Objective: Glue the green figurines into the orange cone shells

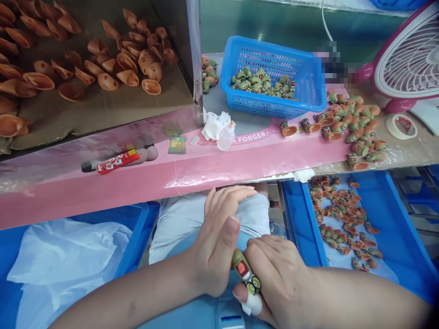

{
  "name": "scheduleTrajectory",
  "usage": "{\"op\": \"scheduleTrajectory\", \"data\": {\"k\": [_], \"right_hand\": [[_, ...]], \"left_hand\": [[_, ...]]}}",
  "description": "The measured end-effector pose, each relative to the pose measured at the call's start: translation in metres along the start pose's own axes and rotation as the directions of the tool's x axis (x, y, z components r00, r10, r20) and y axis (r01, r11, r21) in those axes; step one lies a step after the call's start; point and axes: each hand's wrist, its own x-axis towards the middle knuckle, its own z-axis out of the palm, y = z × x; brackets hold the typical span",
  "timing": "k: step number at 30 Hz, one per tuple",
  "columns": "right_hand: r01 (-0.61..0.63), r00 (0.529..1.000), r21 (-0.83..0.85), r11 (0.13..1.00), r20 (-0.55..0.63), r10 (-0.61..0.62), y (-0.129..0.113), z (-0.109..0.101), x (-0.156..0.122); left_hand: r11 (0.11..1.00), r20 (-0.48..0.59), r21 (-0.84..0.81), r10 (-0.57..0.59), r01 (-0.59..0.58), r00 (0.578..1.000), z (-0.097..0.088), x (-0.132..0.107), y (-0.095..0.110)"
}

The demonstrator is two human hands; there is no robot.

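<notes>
In the head view, my right hand (283, 274) is closed around a small green cartoon figure (242, 268) with a red mouth and round yellow eyes. White tape (253, 305) wraps the right thumb. My left hand (216, 242) is beside it, fingers stretched out, its thumb side close to the figure's green end. Whether the left palm touches the figure, I cannot tell. Both hands are above my lap, in front of the pink table edge (212, 169).
A blue basket (274, 107) holds green pieces. Orange-and-green figures (358, 119) lie near a tape roll (402, 126) and pink fan (411, 59). Left, a cardboard box (103, 109) holds orange cups. Blue trays (401, 219) flank my lap. A small bottle (226, 138) stands by tissue.
</notes>
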Motion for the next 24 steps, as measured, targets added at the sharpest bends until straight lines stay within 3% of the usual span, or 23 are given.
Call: {"op": "scheduleTrajectory", "data": {"k": [13,18,21,24], "right_hand": [[0.088,0.996,-0.014,0.996,-0.007,-0.088,-0.001,0.002,-0.007],[-0.035,0.994,0.058,0.998,0.106,0.028,0.012,0.004,0.006],[-0.172,0.971,0.171,0.970,0.193,0.138,0.022,0.001,0.011],[-0.303,0.941,0.287,0.909,0.241,0.238,0.030,-0.003,0.009]], "left_hand": [[0.995,-0.002,0.050,0.082,-0.082,0.997,0.002,-0.008,0.006],[0.997,-0.038,-0.059,-0.044,0.042,0.998,-0.007,0.005,-0.006],[0.982,-0.116,-0.185,-0.057,0.035,0.992,-0.020,0.011,-0.011],[0.979,-0.070,-0.152,-0.146,0.134,0.987,-0.032,0.010,-0.015]]}}
